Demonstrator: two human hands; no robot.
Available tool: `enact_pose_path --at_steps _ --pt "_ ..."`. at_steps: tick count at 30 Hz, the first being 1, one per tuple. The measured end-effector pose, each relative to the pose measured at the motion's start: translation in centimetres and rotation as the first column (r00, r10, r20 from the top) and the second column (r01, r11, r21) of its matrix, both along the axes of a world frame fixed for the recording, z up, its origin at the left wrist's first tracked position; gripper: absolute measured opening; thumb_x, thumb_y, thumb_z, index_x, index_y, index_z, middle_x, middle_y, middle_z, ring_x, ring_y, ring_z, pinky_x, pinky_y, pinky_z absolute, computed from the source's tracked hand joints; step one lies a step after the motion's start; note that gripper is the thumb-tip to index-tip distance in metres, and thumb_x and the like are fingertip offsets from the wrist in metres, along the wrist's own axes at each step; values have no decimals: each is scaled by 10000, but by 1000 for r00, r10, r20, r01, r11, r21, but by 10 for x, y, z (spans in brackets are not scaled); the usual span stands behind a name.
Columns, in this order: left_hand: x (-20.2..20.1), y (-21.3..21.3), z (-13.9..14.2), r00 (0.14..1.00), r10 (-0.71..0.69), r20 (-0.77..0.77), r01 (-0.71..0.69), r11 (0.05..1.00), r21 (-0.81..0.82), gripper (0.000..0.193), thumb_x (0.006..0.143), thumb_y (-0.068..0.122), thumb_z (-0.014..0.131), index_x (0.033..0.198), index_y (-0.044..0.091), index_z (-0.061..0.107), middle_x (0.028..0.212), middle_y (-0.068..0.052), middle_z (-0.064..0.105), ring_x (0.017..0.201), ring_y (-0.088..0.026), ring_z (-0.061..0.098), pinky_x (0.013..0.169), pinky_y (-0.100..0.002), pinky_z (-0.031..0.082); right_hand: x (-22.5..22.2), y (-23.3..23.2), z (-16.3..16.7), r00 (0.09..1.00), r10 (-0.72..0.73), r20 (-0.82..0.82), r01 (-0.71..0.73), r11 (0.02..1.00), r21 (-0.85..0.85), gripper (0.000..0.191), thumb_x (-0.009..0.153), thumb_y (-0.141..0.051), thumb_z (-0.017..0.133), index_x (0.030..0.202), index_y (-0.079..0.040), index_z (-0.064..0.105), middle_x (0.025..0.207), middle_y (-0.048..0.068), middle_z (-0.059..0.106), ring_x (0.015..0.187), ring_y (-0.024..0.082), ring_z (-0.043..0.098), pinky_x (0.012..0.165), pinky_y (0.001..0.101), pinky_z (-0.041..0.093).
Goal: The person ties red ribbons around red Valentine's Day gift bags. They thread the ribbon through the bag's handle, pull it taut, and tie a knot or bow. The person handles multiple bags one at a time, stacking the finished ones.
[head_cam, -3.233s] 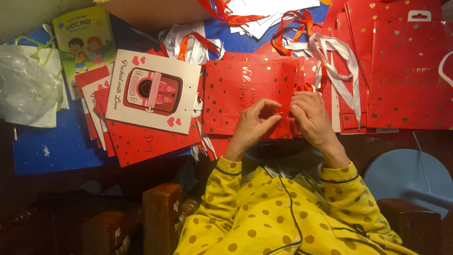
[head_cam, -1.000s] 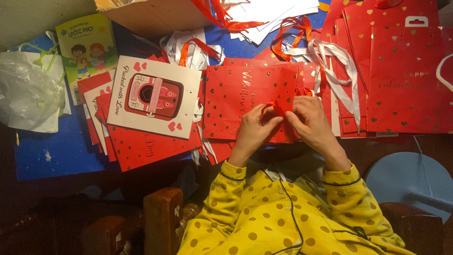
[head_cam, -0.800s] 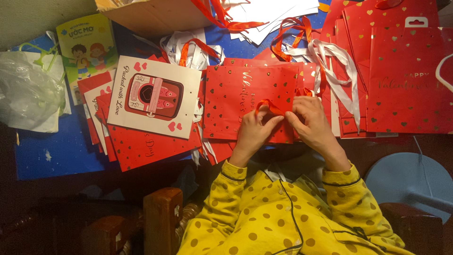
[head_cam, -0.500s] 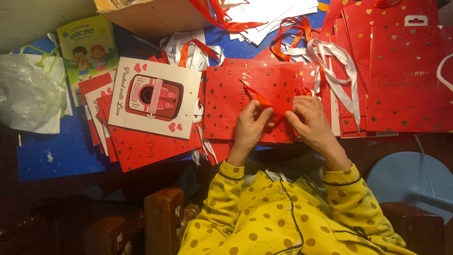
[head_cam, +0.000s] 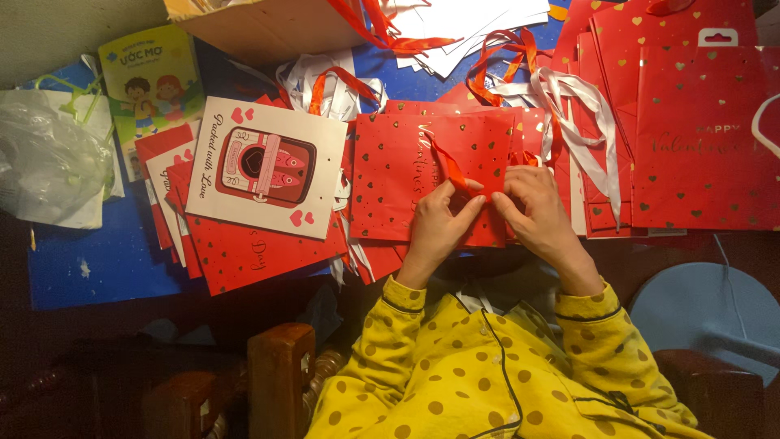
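Flat on the cluttered table, just ahead of the yellow polka-dot sleeves (head_cam: 487, 366): a glossy red paper gift bag (head_cam: 406, 175), rectangular, scattered with small gold hearts and gold script. Pinched over its near right edge, an orange-red satin ribbon (head_cam: 448, 167), thin and shiny, running up and to the left across the bag's face. Left hand (head_cam: 439, 223) curled, fingertips nipping the ribbon; right hand (head_cam: 536, 211) beside it, fingers bent onto the same spot at the bag's edge, though whether gripping ribbon or paper cannot be told. To the left, touching the bag, a cream card (head_cam: 264, 167), rectangular, with red hearts, dark script along one side and a dark red rounded panel in the middle, lying on a fanned stack of red cards (head_cam: 236, 256). Farther left, a crinkled clear plastic bag (head_cam: 45, 167) and a green and yellow children's booklet (head_cam: 154, 77) with cartoon figures. To the right, larger red gift bags (head_cam: 699, 130) with gold hearts, draped with white ribbons (head_cam: 581, 126). At top, a cardboard box (head_cam: 260, 28).
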State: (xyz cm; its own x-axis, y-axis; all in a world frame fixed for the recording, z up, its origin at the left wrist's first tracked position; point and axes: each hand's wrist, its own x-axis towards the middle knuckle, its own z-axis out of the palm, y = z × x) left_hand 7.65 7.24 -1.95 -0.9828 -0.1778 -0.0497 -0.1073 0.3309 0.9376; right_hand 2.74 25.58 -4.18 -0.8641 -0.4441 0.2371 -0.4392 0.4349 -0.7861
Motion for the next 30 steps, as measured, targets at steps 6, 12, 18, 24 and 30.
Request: enact_pose_path --at_steps 6,12,18,24,30 --pt "1 -1 -23 989 51 -138 -1 941 340 154 972 90 712 1112 32 687 964 -14 734 873 -60 694 774 -253 587 0 1 1 1000 8 23 -7 1000 -15 170 953 -160 690 923 -2 636 1164 123 676 1226 310 553 1061 431 408" --pt "-1 -5 -25 994 65 -92 -7 850 527 201 999 81 702 1191 28 669 1007 -5 695 882 -66 668 765 -260 615 0 4 0 998 26 49 -25 1000 -11 223 917 -197 733 936 2 635 1206 136 664 1222 309 530 1050 429 409" --pt "2 -4 -5 992 -34 -120 41 997 60 246 913 116 777 1141 34 734 921 -82 752 836 -141 718 777 -299 572 -5 15 -5 983 118 140 -110 992 -64 178 965 -177 678 1049 -20 681 1256 97 662 1321 286 502 1098 418 389" --pt "1 -2 -4 982 -32 -189 64 985 161 155 973 123 711 1092 27 739 1010 -87 787 932 -154 758 845 -288 590 -9 21 -2 963 220 155 -216 976 -40 197 928 -112 683 1107 -41 724 1243 38 696 1397 281 455 1158 427 359" --pt "3 -4 -12 993 -33 -110 56 976 212 140 994 114 681 1083 15 727 949 -83 789 851 -112 747 766 -272 593 -3 13 4 972 132 197 -122 991 -62 186 863 -92 725 1046 -56 731 1205 31 705 1392 276 468 1105 406 412"
